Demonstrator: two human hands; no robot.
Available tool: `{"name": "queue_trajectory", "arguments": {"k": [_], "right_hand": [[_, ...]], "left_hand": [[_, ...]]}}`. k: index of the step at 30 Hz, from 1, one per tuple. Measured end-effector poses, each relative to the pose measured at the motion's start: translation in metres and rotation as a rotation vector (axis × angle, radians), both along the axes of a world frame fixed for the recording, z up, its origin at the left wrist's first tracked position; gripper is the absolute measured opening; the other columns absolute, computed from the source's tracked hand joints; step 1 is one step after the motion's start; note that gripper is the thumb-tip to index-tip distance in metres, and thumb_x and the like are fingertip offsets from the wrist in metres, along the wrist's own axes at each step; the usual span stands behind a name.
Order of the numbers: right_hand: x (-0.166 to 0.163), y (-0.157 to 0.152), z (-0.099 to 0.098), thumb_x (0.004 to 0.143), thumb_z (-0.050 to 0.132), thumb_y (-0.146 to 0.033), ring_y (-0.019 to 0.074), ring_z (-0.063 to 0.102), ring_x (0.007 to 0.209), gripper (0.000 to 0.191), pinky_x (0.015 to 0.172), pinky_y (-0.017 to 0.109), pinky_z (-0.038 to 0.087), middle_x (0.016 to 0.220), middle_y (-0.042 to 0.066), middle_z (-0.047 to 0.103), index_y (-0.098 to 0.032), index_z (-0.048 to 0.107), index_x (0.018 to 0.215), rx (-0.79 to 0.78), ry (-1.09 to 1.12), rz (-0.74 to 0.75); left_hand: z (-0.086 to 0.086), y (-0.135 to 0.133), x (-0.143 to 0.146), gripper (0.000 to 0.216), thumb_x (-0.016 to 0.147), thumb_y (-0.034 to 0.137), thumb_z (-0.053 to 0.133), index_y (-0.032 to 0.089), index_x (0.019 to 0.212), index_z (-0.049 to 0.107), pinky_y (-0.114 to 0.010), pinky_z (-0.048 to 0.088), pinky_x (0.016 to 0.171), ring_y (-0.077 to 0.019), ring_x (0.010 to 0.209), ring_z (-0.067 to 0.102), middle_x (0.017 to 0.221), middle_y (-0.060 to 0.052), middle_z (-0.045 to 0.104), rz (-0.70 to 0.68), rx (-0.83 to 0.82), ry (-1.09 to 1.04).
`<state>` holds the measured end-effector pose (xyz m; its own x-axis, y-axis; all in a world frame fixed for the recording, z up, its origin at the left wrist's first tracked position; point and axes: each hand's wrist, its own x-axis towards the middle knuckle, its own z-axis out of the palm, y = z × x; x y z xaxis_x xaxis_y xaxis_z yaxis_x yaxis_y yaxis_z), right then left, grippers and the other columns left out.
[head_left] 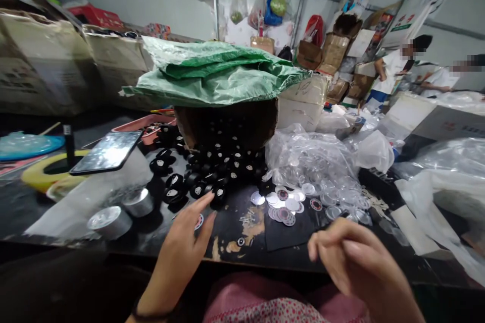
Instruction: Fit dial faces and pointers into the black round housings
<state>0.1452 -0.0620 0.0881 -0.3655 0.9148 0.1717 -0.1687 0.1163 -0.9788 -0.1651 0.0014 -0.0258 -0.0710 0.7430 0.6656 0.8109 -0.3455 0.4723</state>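
Observation:
My left hand (186, 242) lies on the dark table edge with its fingers stretched out toward a heap of small black round parts (212, 171); a fingertip nearly touches one black part (219, 195). A round disc (199, 221) peeks out beside its fingers. My right hand (354, 257) hovers near the table's front, fingers curled inward; whether they hold anything is hidden. Just ahead of it lie loose clear and printed round discs (285, 206) on a black sheet (291, 229).
A green sack (215, 73) covers a box behind the black parts. A phone (108, 152), shiny metal rolls (109, 221) and a yellow ring (45, 174) are at left. Clear plastic bags (314, 154) spread right. Cardboard boxes (49, 60) line the back; two people sit far right.

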Motion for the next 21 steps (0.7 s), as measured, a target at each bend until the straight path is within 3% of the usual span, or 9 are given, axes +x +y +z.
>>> {"name": "queue_trajectory", "arguments": {"k": [2,5,10,15,17,19,21], "right_hand": [[-0.022,0.014,-0.018,0.090,0.064,-0.043,0.0093,0.051,0.049,0.023,0.071,0.029,0.047,0.051,-0.005,0.053,-0.022,0.073,0.092,-0.122,0.075,-0.003],[-0.048,0.030,-0.042,0.085,0.070,-0.040,0.0077,0.053,0.050,0.025,0.057,0.022,0.039,0.058,-0.001,0.061,-0.016,0.073,0.090,-0.294,0.071,0.044],[-0.069,0.037,-0.060,0.088,0.066,-0.039,0.0077,0.053,0.053,0.026,0.061,0.022,0.039,0.056,-0.001,0.060,-0.014,0.071,0.093,-0.370,-0.003,0.009],[-0.085,0.059,-0.073,0.087,0.065,-0.043,0.0095,0.052,0.055,0.031,0.062,0.024,0.041,0.057,-0.002,0.059,-0.014,0.069,0.094,-0.437,-0.081,-0.034],[-0.094,0.074,-0.082,0.087,0.064,-0.050,0.0095,0.052,0.057,0.040,0.062,0.025,0.041,0.065,-0.001,0.062,-0.014,0.068,0.105,-0.433,-0.132,-0.077],[-0.103,0.089,-0.090,0.085,0.064,-0.059,0.0098,0.052,0.057,0.054,0.060,0.025,0.041,0.073,0.000,0.063,-0.016,0.064,0.117,-0.435,-0.157,-0.087],[-0.112,0.101,-0.097,0.082,0.064,-0.066,0.0092,0.049,0.056,0.060,0.056,0.024,0.039,0.074,-0.001,0.061,-0.016,0.063,0.116,-0.451,-0.166,-0.049]], "left_hand": [[-0.015,0.025,-0.006,0.046,0.099,0.045,0.043,0.017,0.133,0.056,-0.053,0.043,0.107,-0.0302,0.124,0.058,0.132,-0.017,0.063,-0.016,-0.045,0.050],[-0.033,0.062,-0.011,0.054,0.094,0.046,0.051,0.013,0.136,0.055,-0.059,0.028,0.116,-0.0378,0.138,0.044,0.144,-0.021,0.054,-0.001,-0.121,0.127],[-0.041,0.089,-0.013,0.047,0.086,0.034,0.066,0.014,0.129,0.061,-0.063,0.023,0.116,-0.0404,0.135,0.046,0.137,-0.020,0.061,0.006,-0.230,0.201],[-0.031,0.089,-0.012,0.044,0.085,0.039,0.069,0.019,0.124,0.063,-0.070,0.013,0.116,-0.0403,0.141,0.038,0.141,-0.015,0.058,-0.041,-0.291,0.163],[-0.023,0.080,-0.010,0.047,0.087,0.043,0.065,0.022,0.128,0.058,-0.067,0.017,0.117,-0.0357,0.143,0.038,0.144,-0.013,0.055,-0.070,-0.301,0.128],[-0.014,0.064,-0.008,0.049,0.090,0.045,0.061,0.026,0.135,0.051,-0.055,0.028,0.119,-0.0266,0.141,0.042,0.148,-0.008,0.052,-0.186,-0.324,0.081],[-0.004,0.043,-0.004,0.049,0.093,0.042,0.059,0.032,0.139,0.044,-0.047,0.032,0.119,-0.0198,0.141,0.043,0.149,-0.003,0.051,-0.390,-0.389,0.017]]}}
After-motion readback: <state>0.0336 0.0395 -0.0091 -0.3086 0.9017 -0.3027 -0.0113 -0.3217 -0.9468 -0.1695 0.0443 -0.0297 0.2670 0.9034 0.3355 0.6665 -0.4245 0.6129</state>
